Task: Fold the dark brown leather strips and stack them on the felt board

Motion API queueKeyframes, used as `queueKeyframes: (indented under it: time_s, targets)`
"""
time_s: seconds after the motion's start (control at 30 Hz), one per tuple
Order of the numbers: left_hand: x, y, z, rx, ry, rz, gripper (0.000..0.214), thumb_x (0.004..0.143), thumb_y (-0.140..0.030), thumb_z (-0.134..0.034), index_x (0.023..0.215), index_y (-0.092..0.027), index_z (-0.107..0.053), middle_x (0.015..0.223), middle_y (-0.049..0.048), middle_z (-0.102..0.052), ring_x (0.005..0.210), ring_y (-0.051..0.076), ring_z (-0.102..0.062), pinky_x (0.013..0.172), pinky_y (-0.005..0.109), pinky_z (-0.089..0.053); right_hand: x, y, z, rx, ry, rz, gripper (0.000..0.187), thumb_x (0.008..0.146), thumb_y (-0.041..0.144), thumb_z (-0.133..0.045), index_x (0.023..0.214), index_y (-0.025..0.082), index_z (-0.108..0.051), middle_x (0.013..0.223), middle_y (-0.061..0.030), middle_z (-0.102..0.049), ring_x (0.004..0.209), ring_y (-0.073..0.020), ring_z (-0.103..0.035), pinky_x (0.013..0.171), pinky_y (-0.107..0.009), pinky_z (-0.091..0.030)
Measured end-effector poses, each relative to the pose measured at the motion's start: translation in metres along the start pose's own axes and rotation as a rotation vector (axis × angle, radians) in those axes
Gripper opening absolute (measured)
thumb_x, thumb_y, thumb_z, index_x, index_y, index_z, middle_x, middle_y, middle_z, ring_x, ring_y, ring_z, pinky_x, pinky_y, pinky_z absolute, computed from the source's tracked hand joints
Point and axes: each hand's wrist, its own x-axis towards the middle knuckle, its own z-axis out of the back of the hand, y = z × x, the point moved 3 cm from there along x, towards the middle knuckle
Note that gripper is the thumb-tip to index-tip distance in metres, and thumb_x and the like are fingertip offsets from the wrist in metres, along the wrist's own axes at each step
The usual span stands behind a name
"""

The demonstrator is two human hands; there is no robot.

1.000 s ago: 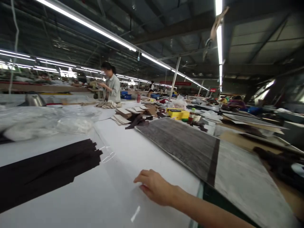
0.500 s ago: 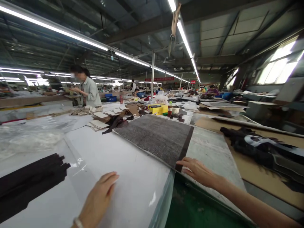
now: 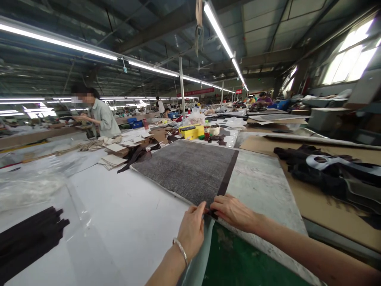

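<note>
A dark grey textured sheet [image 3: 187, 169] lies on a pale grey board [image 3: 262, 186], with a narrow dark brown strip [image 3: 228, 176] running along its right edge. Both my hands meet at the near end of that strip. My left hand [image 3: 192, 230], a bracelet on its wrist, has its fingers closed in a pinch at the strip's end. My right hand [image 3: 233, 210] rests over the same end with fingers curled on it. How much of the strip each hand holds is hidden by the fingers.
White sheeting [image 3: 125, 222] covers the table to the left, with a bundle of dark strips [image 3: 28, 238] at its far left. Green surface [image 3: 238, 262] shows below the board. Black pieces [image 3: 327, 167] lie on brown card at right. A person [image 3: 99, 115] works at the back left.
The view swung right. My left hand moved from the white sheet to the strip's near end, and my right hand drew in to meet it there.
</note>
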Motion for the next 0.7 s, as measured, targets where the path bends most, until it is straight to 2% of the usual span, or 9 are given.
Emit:
queueKeyframes:
  time_s: [0.23, 0.37, 0.47, 0.57, 0.63, 0.7]
  targets:
    - [-0.006, 0.002, -0.007, -0.003, -0.032, 0.052, 0.063, 0.077, -0.002, -0.039, 0.138, -0.016, -0.039, 0.117, 0.0078, -0.06, 0.111, 0.019, -0.051, 0.101, 0.03, -0.04, 0.008, -0.013, -0.008, 0.031, -0.04, 0.115, 0.032, 0.1, 0.023, -0.03, 0.082, 0.017, -0.055, 0.079, -0.005, -0.054, 0.07, -0.0167, -0.048, 0.069, -0.031, -0.034]
    - [-0.009, 0.002, -0.01, 0.016, -0.033, 0.055, 0.065, 0.077, -0.002, -0.041, 0.139, -0.017, -0.038, 0.119, 0.0073, -0.06, 0.111, 0.022, -0.05, 0.1, 0.035, -0.039, 0.0, -0.018, -0.011, 0.113, -0.114, 0.1, 0.035, 0.1, 0.029, -0.028, 0.081, 0.017, -0.055, 0.079, -0.0061, -0.053, 0.066, -0.016, -0.048, 0.065, -0.03, -0.037]
    - [-0.012, -0.003, -0.01, 0.038, -0.024, 0.041, 0.062, 0.08, -0.005, -0.041, 0.14, -0.02, -0.038, 0.124, 0.006, -0.058, 0.112, 0.024, -0.047, 0.1, 0.039, -0.038, -0.01, -0.022, -0.013, 0.214, -0.244, -0.027, 0.028, 0.097, 0.031, -0.034, 0.084, 0.018, -0.055, 0.082, -0.0057, -0.055, 0.065, -0.0146, -0.051, 0.062, -0.027, -0.04]
    - [-0.014, -0.013, -0.008, 0.122, 0.013, 0.014, 0.052, 0.088, -0.012, -0.041, 0.138, -0.028, -0.041, 0.128, 0.0025, -0.055, 0.109, 0.025, -0.047, 0.094, 0.04, -0.039, -0.02, -0.042, -0.007, 0.33, -0.464, -0.256, 0.023, 0.094, 0.033, -0.039, 0.086, 0.018, -0.055, 0.079, -0.0044, -0.059, 0.064, -0.0142, -0.055, 0.062, -0.026, -0.044]
    - [-0.015, -0.019, -0.007, 0.197, 0.047, -0.006, 0.045, 0.092, -0.017, -0.04, 0.135, -0.033, -0.045, 0.129, 0.0009, -0.053, 0.107, 0.025, -0.047, 0.091, 0.04, -0.04, -0.028, -0.071, 0.01, 0.4, -0.649, -0.432, 0.025, 0.093, 0.037, -0.039, 0.087, 0.017, -0.053, 0.072, -0.0036, -0.059, 0.062, -0.0148, -0.057, 0.06, -0.026, -0.046]
    - [-0.016, -0.023, -0.006, 0.244, 0.068, -0.014, 0.04, 0.095, -0.02, -0.038, 0.131, -0.034, -0.048, 0.13, 0.0006, -0.052, 0.108, 0.026, -0.046, 0.09, 0.041, -0.039, -0.042, -0.106, 0.042, 0.449, -0.828, -0.585, 0.031, 0.092, 0.043, -0.037, 0.087, 0.017, -0.052, 0.068, -0.0036, -0.058, 0.061, -0.0159, -0.059, 0.061, -0.029, -0.048]
